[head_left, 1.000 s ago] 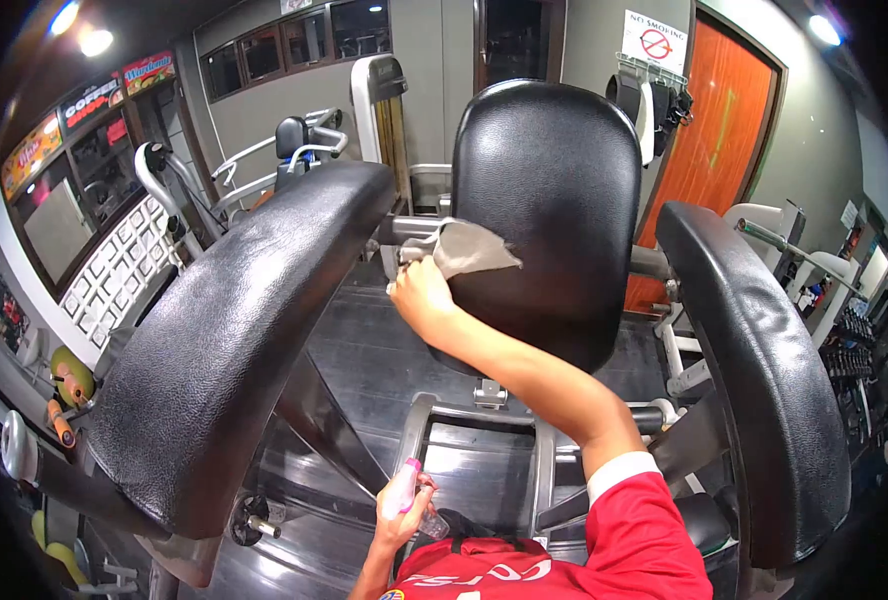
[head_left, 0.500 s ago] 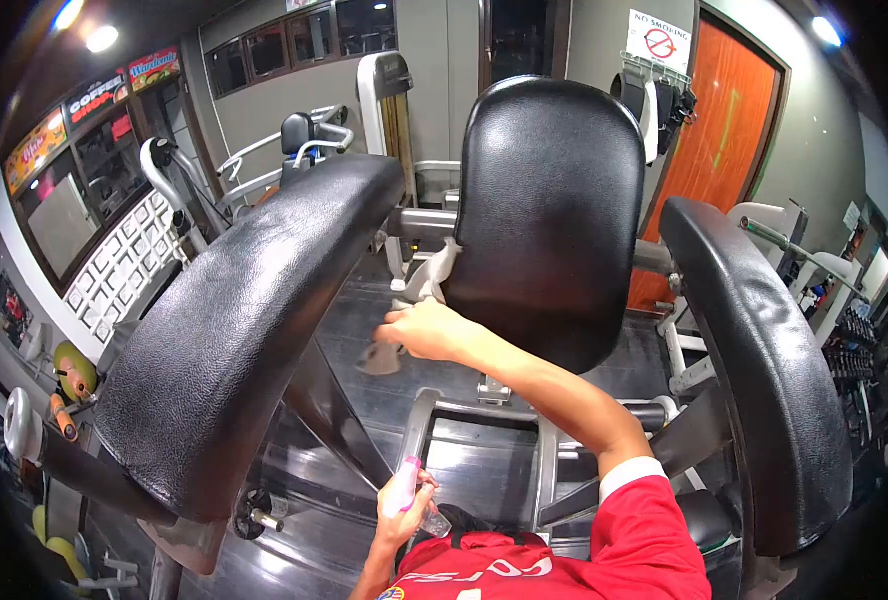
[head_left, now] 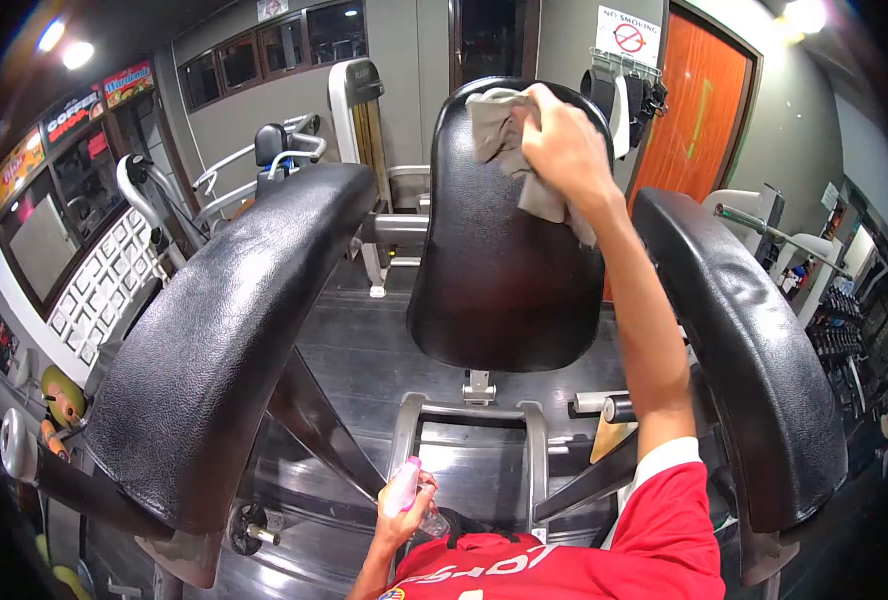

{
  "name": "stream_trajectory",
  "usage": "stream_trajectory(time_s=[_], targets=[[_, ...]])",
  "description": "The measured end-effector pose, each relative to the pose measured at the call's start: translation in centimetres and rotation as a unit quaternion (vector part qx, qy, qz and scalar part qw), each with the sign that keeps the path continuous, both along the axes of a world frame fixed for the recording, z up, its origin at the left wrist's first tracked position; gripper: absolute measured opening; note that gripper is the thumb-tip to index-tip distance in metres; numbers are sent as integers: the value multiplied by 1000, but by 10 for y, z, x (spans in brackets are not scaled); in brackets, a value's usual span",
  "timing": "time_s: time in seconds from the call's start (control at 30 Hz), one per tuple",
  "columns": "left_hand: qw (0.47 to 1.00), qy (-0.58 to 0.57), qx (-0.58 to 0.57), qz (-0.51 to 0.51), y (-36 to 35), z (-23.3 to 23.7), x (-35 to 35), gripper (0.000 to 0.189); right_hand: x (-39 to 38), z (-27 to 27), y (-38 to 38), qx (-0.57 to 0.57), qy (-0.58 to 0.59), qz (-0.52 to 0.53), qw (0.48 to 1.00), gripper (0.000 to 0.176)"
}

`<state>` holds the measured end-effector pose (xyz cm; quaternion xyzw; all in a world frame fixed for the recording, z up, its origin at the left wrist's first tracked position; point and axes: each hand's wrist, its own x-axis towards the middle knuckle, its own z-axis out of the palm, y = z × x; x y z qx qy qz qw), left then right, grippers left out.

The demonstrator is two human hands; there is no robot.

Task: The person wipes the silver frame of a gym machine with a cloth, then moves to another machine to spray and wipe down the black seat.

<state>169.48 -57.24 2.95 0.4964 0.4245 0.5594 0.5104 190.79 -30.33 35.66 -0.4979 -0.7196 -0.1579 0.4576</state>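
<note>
My right hand (head_left: 567, 150) grips a grey cloth (head_left: 509, 135) and presses it on the upper part of a black padded backrest (head_left: 504, 270). Part of the cloth hangs down below my fingers across the pad. Low in front of my body, my left hand (head_left: 402, 512) is wrapped round a spray bottle (head_left: 434, 520) with a pink top and a clear body. The bottle's lower part is partly hidden by my fingers.
Long black arm pads flank the backrest, one on the left (head_left: 234, 340) and one on the right (head_left: 744, 350). A grey metal frame (head_left: 474, 410) stands below it. Behind are a weight machine (head_left: 354, 90), an orange door (head_left: 699, 140) and a dumbbell rack (head_left: 836, 325).
My right hand has moved up and right with the cloth, from beside the backrest's left edge onto its upper face. My left hand still holds the spray bottle. The view has shifted slightly.
</note>
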Motion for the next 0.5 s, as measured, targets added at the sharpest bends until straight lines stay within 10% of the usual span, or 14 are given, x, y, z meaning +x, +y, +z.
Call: stream_trajectory(time_s=[0.27, 0.33, 0.5], targets=[[1000, -10, 9, 2, 2, -9, 3, 19, 0, -10, 18, 223, 6, -60, 973, 14], [1000, -14, 17, 14, 1, -10, 1, 19, 2, -23, 30, 287, -152, -111, 939, 15], [1000, 21, 6, 16, -1, -9, -5, 16, -6, -46, 12, 280, -124, -61, 950, 49]])
